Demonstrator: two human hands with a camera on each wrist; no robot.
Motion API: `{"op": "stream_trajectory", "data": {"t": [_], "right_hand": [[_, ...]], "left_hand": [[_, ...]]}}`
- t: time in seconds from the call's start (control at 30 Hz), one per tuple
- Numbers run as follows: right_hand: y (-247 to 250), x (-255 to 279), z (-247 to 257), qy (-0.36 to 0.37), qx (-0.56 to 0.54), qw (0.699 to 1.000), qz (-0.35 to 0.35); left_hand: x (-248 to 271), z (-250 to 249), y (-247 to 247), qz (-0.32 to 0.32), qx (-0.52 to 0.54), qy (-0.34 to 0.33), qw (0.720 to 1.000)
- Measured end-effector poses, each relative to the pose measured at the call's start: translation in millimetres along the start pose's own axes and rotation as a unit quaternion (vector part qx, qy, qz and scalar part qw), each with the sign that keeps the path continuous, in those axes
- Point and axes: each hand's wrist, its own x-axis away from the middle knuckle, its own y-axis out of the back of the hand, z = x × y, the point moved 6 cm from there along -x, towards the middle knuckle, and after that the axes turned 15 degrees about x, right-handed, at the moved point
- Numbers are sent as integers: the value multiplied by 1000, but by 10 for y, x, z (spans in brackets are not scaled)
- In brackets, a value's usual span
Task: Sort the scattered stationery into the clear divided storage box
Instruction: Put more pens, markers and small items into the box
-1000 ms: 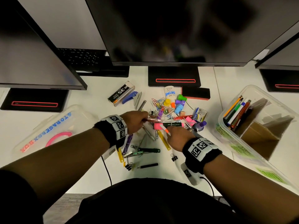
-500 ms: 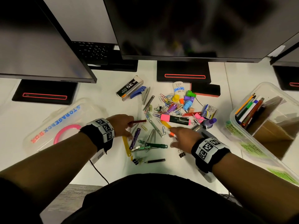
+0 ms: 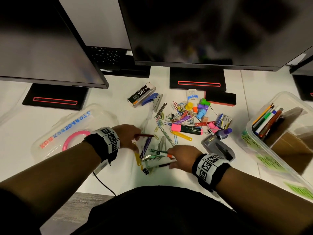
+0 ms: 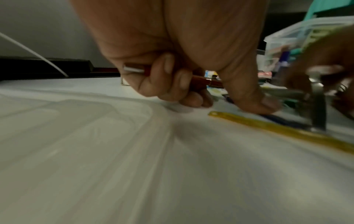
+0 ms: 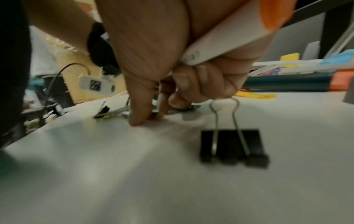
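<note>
Stationery (image 3: 183, 119) lies scattered on the white desk (image 3: 118, 116) between the two hands; the clear box (image 3: 279, 141) stands at the right edge with pens (image 3: 265, 121) upright in one compartment. Left hand (image 3: 127, 136) has its fingers curled round a red pen (image 3: 144, 135); the left wrist view shows that pen's silver end (image 4: 133, 69) protruding from the fist and the thumb (image 4: 254, 98) pressed down beside a yellow strip (image 4: 287, 130). Right hand (image 3: 183, 157) grips a white marker with an orange cap (image 5: 229, 39), seen whole only in the right wrist view, while its thumb and forefinger tips (image 5: 138, 116) touch the desk. That view alone shows a black binder clip (image 5: 232, 146) near the hand. A lid (image 3: 67, 133) lies at left.
</note>
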Motion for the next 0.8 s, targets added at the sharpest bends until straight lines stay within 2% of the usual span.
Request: {"op": "stream_trajectory", "data": {"t": [0.1, 0.2, 0.33, 0.4, 0.5, 0.57, 0.67, 0.73, 0.8], "right_hand": [[99, -22, -178, -53, -13, 998, -30], [133, 2, -320, -89, -6, 996, -29], [120, 50, -330, -90, 15, 995, -29], [144, 102, -360, -97, -22, 995, -31], [268, 199, -498, -135, -137, 980, -59], [347, 250, -616, -172, -264, 945, -86], [467, 290, -759, -215, -488, 832, -153], [559, 310, -807, -216, -573, 766, -198], [623, 315, -829, -218, -629, 712, -224]], "left_hand": [[-16, -19, -45, -7, -17, -4, 1000], [-71, -88, -45, -38, 7, 1, 999], [-150, -170, 8, -87, 66, 13, 994], [-171, -216, 68, -116, 81, 16, 990], [-160, -329, 237, -183, 151, 0, 971], [-193, -445, 298, -168, 263, -9, 950], [-221, -723, 324, -114, 483, -24, 868], [-244, -936, 347, -89, 529, -36, 843], [-251, -1149, 358, -76, 543, -69, 833]]}}
